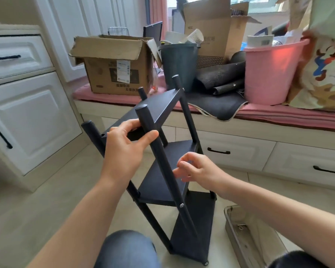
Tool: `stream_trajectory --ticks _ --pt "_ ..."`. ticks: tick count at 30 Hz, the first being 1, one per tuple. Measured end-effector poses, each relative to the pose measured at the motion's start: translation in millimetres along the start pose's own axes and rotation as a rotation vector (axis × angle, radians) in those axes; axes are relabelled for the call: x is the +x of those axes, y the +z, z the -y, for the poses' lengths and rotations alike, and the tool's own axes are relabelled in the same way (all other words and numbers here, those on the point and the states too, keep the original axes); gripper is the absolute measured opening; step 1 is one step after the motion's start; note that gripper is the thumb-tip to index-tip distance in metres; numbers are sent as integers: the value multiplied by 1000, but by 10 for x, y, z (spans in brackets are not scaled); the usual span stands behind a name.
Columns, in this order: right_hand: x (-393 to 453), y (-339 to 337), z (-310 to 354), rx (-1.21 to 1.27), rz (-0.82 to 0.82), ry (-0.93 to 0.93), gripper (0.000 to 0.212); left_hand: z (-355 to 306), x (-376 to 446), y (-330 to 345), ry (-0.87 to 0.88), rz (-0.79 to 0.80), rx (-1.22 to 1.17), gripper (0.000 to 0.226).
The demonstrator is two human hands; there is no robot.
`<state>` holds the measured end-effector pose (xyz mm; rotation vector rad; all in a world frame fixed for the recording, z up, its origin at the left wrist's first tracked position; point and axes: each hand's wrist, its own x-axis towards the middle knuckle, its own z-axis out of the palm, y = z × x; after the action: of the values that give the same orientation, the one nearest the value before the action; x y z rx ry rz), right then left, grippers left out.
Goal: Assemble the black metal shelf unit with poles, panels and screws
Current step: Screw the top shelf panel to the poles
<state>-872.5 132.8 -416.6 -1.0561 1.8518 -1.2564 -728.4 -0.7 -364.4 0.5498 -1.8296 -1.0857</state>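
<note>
Head view: cardboard box [114, 64], pink bucket [269, 74] behind tilted shelf unit [162, 176].

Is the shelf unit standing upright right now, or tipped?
Tipped. The shelf unit leans away, poles slanting, panels sloping. Left hand holds the top panel by the near pole.

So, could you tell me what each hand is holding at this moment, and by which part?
The left hand grips the shelf unit at its top panel's near edge, thumb against the front pole. The right hand is beside that pole; any hold cannot be told.
</note>
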Motion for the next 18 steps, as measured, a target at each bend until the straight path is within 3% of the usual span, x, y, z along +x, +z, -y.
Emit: stream_trajectory --ticks 11,18 --pt "532 825 24 12 128 195 16 778 83 -931 -162 -161 -116 10" --pt "918 1436 -253 -270 223 172 17 1608 -329 -1422 -408 -235 -209 10"
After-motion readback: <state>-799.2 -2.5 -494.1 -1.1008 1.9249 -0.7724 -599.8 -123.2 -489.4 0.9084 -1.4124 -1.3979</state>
